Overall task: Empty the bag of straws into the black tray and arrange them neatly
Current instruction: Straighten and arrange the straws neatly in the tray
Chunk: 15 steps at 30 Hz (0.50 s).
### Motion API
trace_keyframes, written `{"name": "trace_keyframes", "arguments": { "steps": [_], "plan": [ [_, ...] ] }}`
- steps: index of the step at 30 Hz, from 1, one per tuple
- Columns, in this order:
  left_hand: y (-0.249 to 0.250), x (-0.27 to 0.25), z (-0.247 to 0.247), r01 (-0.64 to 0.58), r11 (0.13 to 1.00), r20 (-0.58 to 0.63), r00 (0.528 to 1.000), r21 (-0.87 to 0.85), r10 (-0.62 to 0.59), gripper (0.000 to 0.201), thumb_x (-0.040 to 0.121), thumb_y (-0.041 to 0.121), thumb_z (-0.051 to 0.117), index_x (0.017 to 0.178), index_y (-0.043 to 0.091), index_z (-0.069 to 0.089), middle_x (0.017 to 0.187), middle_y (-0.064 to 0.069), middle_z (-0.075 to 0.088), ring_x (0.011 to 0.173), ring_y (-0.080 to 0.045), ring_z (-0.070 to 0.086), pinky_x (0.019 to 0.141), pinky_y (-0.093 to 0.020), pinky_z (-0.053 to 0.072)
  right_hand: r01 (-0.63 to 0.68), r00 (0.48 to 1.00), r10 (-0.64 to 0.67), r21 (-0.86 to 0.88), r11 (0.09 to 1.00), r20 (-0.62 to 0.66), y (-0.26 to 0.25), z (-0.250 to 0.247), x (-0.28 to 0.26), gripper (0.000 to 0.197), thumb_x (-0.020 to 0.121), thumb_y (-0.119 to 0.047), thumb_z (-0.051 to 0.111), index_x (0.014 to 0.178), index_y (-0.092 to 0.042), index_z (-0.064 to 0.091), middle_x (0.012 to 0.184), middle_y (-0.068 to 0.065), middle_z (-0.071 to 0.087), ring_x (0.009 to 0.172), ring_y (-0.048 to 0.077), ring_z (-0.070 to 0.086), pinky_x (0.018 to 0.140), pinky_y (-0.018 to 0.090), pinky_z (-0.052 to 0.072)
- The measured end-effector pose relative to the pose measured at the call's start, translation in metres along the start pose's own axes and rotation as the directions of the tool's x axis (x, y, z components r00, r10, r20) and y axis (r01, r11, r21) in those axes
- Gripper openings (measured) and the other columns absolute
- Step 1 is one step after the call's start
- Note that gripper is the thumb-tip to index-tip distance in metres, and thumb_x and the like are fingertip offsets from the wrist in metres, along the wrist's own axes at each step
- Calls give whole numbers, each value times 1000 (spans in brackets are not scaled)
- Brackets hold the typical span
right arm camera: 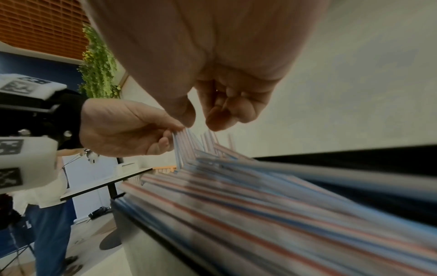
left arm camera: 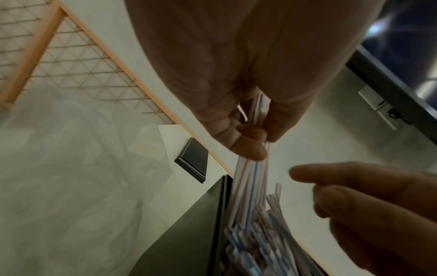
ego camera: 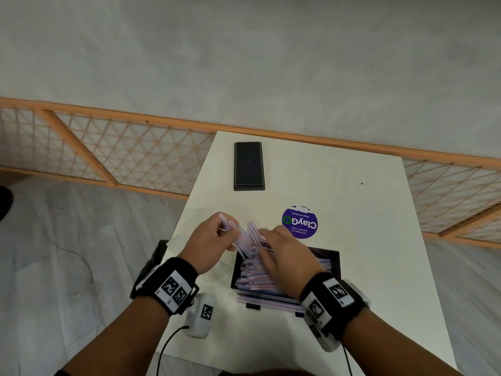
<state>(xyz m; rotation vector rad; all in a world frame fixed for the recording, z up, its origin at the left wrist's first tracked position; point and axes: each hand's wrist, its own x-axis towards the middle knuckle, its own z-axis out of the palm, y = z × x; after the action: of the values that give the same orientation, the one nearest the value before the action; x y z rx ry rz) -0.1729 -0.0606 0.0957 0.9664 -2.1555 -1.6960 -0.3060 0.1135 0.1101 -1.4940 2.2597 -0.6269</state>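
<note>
Rectangular black tray point(ego camera: 332, 257) on the white table point(ego camera: 352, 267), heaped with thin red-and-blue-striped plastic straws point(ego camera: 260, 278).
The left hand point(ego camera: 208, 248) grips a tilted bundle of straws above the tray's left end; the right hand point(ego camera: 287, 256) hovers over the pile, fingers loosely bent, holding nothing.

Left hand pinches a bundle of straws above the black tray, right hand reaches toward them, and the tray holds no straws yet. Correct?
Not quite: the black tray is already full of straws, as the head view shows. The rest holds: the left hand pinches a bundle, and the right hand reaches toward it.
</note>
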Motion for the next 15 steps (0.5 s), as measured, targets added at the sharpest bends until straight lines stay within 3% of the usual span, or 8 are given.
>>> {"name": "trace_keyframes", "arguments": {
  "steps": [4, 7, 10, 13, 15],
  "plan": [
    [-2, -3, 10, -1, 999, -52, 999, -53, -1, 4, 99, 10, 65, 99, 8, 62, 95, -7, 69, 76, -8, 67, 69, -25, 58, -89, 996, 89, 7, 996, 21, -6, 12, 28, 31, 102, -31, 49, 129, -17, 57, 114, 6, 55, 91, 29, 64, 80, 42, 55],
    [-4, -4, 18, 25, 995, -100, 994, -96, -35, 7, 98, 8, 64, 102, 6, 58, 97, -7, 68, 81, -13, 70, 71, -24, 58, -119, 990, 119, 1, 993, 77, -8, 20, 40, 26, 102, -30, 50, 120, -14, 60, 112, 8, 57, 94, 29, 63, 81, 40, 53],
    [-8, -3, 26, 65, 982, -126, 988, -179, -89, 24, 96, 13, 71, 108, 3, 53, 107, -10, 67, 91, -21, 73, 75, -30, 62, -134, 987, 129, 45, 990, 96, -6, 28, 42, 27, 103, -35, 47, 112, -13, 60, 107, 8, 59, 91, 27, 61, 79, 40, 52],
    [-12, -3, 32, 125, 961, -81, 985, -247, -150, 41, 93, 21, 77, 123, 13, 50, 118, -4, 70, 98, -23, 74, 84, -38, 64, -140, 987, 130, 109, 984, 91, -5, 31, 42, 29, 104, -35, 44, 105, -12, 62, 100, 9, 62, 86, 25, 59, 77, 37, 49],
    [-15, -2, 35, 123, 976, -64, 989, -177, -136, 44, 94, 25, 75, 131, 21, 52, 116, 2, 72, 98, -17, 74, 85, -34, 63, -124, 990, 112, 157, 980, 83, -4, 30, 41, 27, 104, -31, 45, 108, -14, 65, 100, 9, 66, 88, 24, 60, 79, 37, 50]
  ]
}}
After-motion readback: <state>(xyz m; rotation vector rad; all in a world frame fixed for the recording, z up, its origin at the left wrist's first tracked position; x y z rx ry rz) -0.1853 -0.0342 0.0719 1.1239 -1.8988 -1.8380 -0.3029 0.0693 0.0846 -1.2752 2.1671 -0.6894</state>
